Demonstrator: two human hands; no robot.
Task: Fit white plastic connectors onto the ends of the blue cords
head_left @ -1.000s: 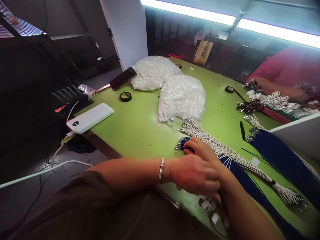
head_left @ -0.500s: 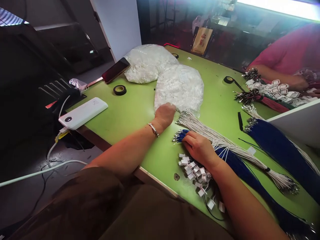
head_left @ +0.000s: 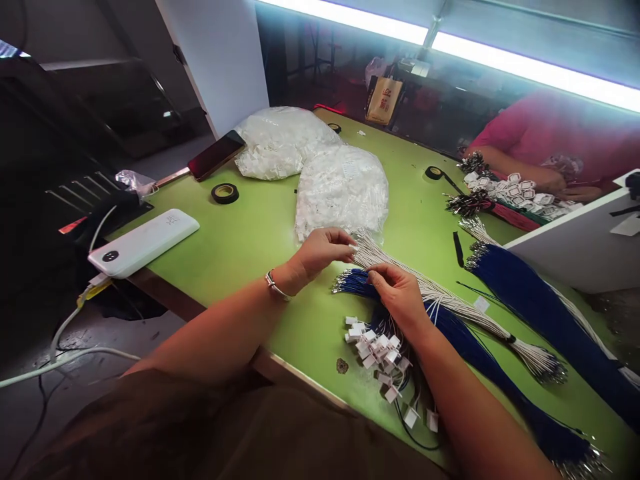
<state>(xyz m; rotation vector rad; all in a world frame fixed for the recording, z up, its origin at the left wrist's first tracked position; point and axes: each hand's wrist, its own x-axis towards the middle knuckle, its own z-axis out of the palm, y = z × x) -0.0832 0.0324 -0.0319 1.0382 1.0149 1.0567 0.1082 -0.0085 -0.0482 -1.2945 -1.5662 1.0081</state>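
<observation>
My left hand (head_left: 324,255) is closed in a pinch, with a small white connector (head_left: 355,248) at its fingertips. Close by on the right, my right hand (head_left: 397,293) pinches what looks like a thin wire, its tip just showing; most of it is hidden. Beneath that hand lies a bundle of blue wires (head_left: 353,283) with metal-tipped ends. A bundle of white wires (head_left: 400,265) runs diagonally behind both hands. Nearer me is a heap of white connectors (head_left: 380,350) with wires attached. Beyond my left hand sits a clear bag of small white parts (head_left: 343,193).
A second bag (head_left: 285,140), a phone (head_left: 216,155), black tape (head_left: 225,193) and a white power bank (head_left: 145,243) occupy the left side of the green table (head_left: 260,247). More blue wires (head_left: 535,300) lie right. Across a partition (head_left: 575,220), a co-worker's arm (head_left: 520,170) rests near connectors.
My left hand has drawn back from the bag and now pinches a small white connector. My right hand has lifted off the blue bundle into a pinch near it. The view has tilted upward.
</observation>
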